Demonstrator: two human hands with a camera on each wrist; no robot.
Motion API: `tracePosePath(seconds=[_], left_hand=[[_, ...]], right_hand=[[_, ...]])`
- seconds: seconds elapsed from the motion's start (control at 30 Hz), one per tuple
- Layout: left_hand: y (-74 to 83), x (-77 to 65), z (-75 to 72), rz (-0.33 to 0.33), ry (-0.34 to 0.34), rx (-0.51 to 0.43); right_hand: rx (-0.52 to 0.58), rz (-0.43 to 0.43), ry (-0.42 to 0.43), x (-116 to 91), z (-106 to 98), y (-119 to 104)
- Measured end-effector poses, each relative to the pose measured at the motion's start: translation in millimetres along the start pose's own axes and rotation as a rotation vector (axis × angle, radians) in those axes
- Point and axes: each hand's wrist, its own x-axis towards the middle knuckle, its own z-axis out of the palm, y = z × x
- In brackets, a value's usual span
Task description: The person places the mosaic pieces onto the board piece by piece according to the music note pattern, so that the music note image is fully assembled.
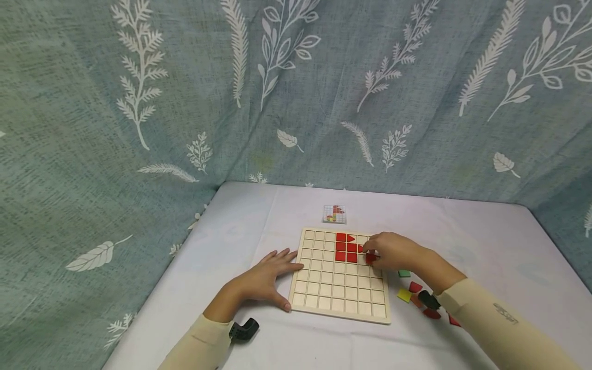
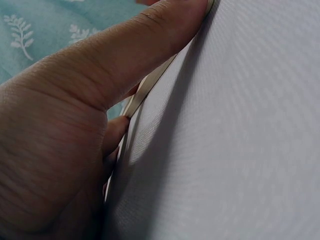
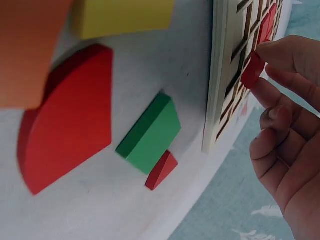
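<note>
A wooden grid board (image 1: pixel 339 281) lies on the table, with several red square tiles (image 1: pixel 340 246) and a red triangle tile (image 1: pixel 350 238) in its upper cells. My left hand (image 1: pixel 263 280) rests with spread fingers along the board's left edge, the thumb at the near left corner. In the left wrist view the thumb (image 2: pixel 135 55) touches the board's rim (image 2: pixel 150 87). Over the upper right cells, my right hand (image 1: pixel 395 251) pinches a red tile (image 3: pixel 254 70) between thumb and fingers; its exact shape is partly hidden.
A small pattern card (image 1: pixel 334 214) lies behind the board. Right of it are loose pieces: a green block (image 3: pixel 152 132), a yellow block (image 1: pixel 404 295), a red curved-edge piece (image 3: pixel 75 120), a small red piece (image 3: pixel 162 171) and an orange piece (image 3: pixel 27 55). A leaf-patterned curtain (image 1: pixel 324 103) hangs behind the table.
</note>
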Motion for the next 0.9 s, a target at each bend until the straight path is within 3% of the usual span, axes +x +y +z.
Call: tracePosePath(seconds=[0.33,0.9], left_hand=[[-1.0,0.3,1.5,0.015,0.014,0.009],[0.4,0.0,0.3,0.006,0.004,-0.002]], right_hand=[[-0.011,-0.075,0.041,9.4,3.9,-4.3],[-0.012,-0.044,0.040,10.3,8.0,-5.1]])
